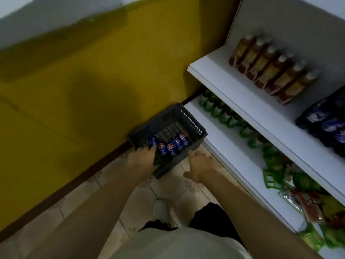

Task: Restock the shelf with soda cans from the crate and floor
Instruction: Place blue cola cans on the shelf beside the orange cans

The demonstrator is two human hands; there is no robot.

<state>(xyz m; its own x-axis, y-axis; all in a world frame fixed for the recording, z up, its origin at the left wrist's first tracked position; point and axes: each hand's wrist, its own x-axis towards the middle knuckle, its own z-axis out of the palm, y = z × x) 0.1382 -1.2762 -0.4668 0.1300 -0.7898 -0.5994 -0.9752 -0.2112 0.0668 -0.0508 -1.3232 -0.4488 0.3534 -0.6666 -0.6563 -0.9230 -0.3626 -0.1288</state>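
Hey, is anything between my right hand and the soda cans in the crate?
Only the near wall of the crate: the right hand is just outside it. The soda cans lie uncovered inside, so reaching over the rim looks clear.

A small shop: white shelves (248, 98) carry rows of brown bottles (268, 70), green bottles (224, 114) and snack packs (306, 182), many of each kind side by side, and a crate (168, 114) of cans (170, 147) stands on the tiled floor (158, 189).
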